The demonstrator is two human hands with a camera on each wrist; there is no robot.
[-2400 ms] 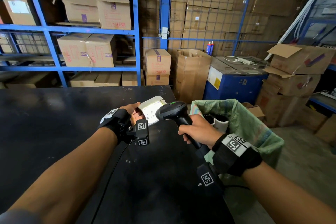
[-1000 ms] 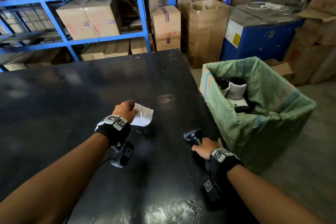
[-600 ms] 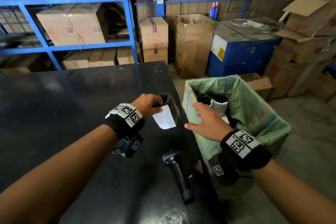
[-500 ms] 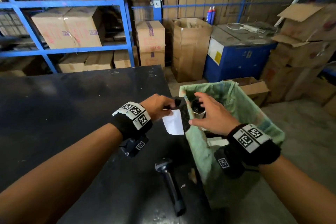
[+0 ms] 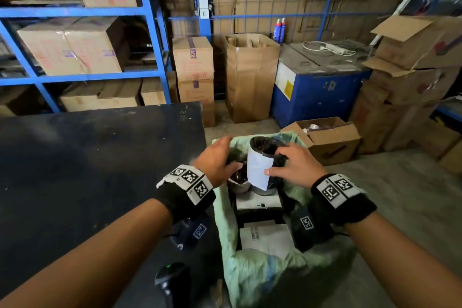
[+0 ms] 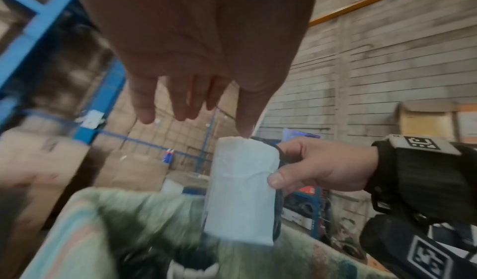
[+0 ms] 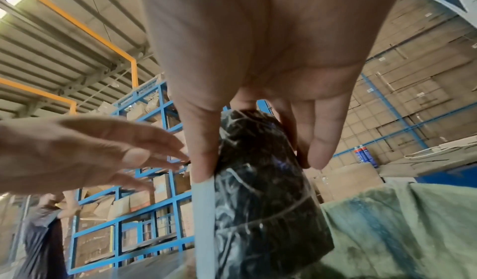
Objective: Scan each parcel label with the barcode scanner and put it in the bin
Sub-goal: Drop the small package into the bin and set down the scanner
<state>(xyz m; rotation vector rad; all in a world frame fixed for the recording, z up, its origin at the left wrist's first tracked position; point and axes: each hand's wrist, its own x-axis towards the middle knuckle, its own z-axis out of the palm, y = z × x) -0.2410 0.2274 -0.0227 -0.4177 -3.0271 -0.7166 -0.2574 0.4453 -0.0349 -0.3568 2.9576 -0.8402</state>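
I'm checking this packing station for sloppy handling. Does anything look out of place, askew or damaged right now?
Nothing looks damaged. The right hand holds the black parcel upright over the green bin; the left hand is open beside it. One oddity: the barcode scanner lies on the black table near its edge by the bin.

Left hand (image 5: 216,157): open, fingers straight and spread, holding nothing.
Right hand (image 5: 293,166): thumb and fingers pinched the parcel (image 5: 262,165).
Forearms: both extended forward, wrists banded, hands near each other.
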